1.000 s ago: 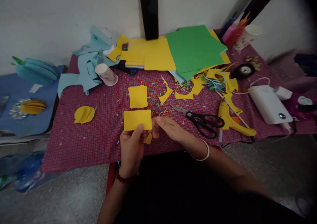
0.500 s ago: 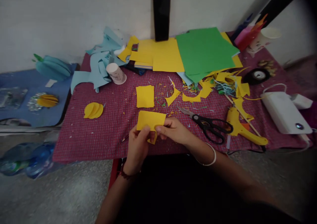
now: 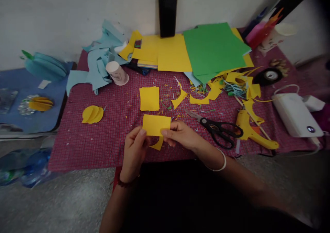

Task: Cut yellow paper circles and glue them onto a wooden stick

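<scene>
Between my two hands is a piece of yellow paper [image 3: 156,124], raised above the tablecloth near the front edge. My left hand [image 3: 135,148] pinches its left lower corner between thumb and fingers. At the right lower corner, my right hand [image 3: 182,135] grips it the same way. Under the paper lies a curved yellow scrap [image 3: 157,144]. Just beyond is a stack of yellow paper squares [image 3: 149,98]. Black-handled scissors [image 3: 215,128] rest to the right of my right hand. Off to the left are several yellow rounded paper cutouts [image 3: 92,114].
A yellow glue gun [image 3: 254,133] and a white power bank [image 3: 296,118] lie at right. Green sheets [image 3: 213,51] and yellow sheets [image 3: 174,56] are at the back. A paper cup [image 3: 117,73] stands by blue scraps [image 3: 99,66]. A phone [image 3: 168,11] leans on the wall.
My left hand has shifted left from the paper's lower middle to its left corner. The paper now appears flatter and shorter in view. The camera view has moved slightly.
</scene>
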{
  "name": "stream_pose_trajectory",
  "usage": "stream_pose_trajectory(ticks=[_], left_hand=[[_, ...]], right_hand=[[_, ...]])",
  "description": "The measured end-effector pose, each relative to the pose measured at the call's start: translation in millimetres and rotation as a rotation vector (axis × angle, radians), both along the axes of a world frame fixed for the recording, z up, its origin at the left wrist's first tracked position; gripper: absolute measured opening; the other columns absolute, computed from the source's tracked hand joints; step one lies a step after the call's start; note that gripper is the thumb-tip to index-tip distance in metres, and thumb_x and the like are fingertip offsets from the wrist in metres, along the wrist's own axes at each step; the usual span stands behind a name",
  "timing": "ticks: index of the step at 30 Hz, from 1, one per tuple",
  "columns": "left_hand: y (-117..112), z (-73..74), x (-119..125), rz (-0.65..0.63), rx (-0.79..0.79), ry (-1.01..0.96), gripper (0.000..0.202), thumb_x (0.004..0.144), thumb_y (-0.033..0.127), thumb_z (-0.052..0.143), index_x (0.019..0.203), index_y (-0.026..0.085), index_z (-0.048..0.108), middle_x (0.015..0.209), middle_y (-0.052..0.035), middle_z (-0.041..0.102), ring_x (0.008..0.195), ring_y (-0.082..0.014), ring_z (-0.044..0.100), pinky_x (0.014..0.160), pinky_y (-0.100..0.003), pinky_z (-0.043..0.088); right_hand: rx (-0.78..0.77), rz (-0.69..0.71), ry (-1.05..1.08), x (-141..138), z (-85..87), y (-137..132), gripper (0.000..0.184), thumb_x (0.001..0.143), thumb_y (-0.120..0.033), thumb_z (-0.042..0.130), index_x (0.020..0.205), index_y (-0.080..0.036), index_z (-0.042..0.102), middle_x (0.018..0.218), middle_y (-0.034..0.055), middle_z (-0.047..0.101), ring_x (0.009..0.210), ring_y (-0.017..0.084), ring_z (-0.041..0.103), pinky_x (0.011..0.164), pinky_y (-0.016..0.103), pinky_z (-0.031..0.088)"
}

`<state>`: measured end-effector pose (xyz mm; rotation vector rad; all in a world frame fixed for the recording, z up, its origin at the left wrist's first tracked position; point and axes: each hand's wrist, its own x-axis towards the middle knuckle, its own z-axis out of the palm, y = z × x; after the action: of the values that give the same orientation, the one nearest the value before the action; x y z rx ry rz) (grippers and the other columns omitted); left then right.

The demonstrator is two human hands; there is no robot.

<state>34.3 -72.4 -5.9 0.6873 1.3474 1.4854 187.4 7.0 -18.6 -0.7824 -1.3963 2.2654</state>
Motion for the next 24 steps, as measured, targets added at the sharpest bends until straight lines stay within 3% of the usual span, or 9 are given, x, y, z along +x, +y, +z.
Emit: stream_pose_trajectory(ticks=[5,10,15,19,24], left_hand=[[2,-0.8,9,-0.046,-0.128,-0.052,0.038,0.081,0.035,0.063,0.053,0.017,0.045,0.048,0.0046,0.040,0.047,-0.0074,0.034,0.046,-0.021,0.029],[4,2.7,11,-0.017,-0.166,-0.006,0.038,0.080,0.034,0.064,0.051,0.017,0.045,0.048,0.0045,0.041,0.047,-0.0070,0.036,0.047,-0.020,0.032],[1,6.9,9,0.024,-0.209,0.095,0.037,0.076,0.034,0.067,0.051,0.017,0.048,0.046,0.0048,0.043,0.043,-0.0063,0.034,0.042,-0.020,0.029],[2,3.7,9,0.022,-0.194,0.035,0.037,0.074,0.034,0.068,0.049,0.018,0.046,0.044,0.0048,0.041,0.042,-0.0073,0.034,0.042,-0.021,0.030],[6,-0.8,7,0.051,-0.153,0.024,0.046,0.083,0.050,0.053,0.049,0.022,0.042,0.042,0.0027,0.042,0.041,-0.0112,0.038,0.042,-0.024,0.035]], right_hand=[[-0.071,0.008,0.063,-2,-6.8,1,0.040,0.077,-0.053,0.064,0.063,-0.016,0.060,0.046,-0.0052,0.053,0.039,0.006,0.044,0.040,0.019,0.034],[-0.052,0.004,0.083,0,-8.2,2,0.058,0.084,-0.067,0.045,0.062,-0.015,0.061,0.045,-0.0030,0.054,0.038,0.007,0.046,0.040,0.020,0.037],[-0.037,0.066,-0.036,1,2.7,3,0.050,0.080,-0.059,0.058,0.055,-0.016,0.057,0.038,-0.0062,0.048,0.033,0.005,0.039,0.036,0.019,0.029],[-0.066,0.112,-0.057,1,5.6,4,0.045,0.078,-0.054,0.064,0.056,-0.016,0.059,0.037,-0.0070,0.048,0.033,0.004,0.039,0.036,0.018,0.029],[-0.086,0.115,-0.016,3,0.8,3,0.045,0.076,-0.056,0.065,0.058,-0.015,0.060,0.040,-0.0071,0.052,0.034,0.004,0.043,0.038,0.018,0.033]])
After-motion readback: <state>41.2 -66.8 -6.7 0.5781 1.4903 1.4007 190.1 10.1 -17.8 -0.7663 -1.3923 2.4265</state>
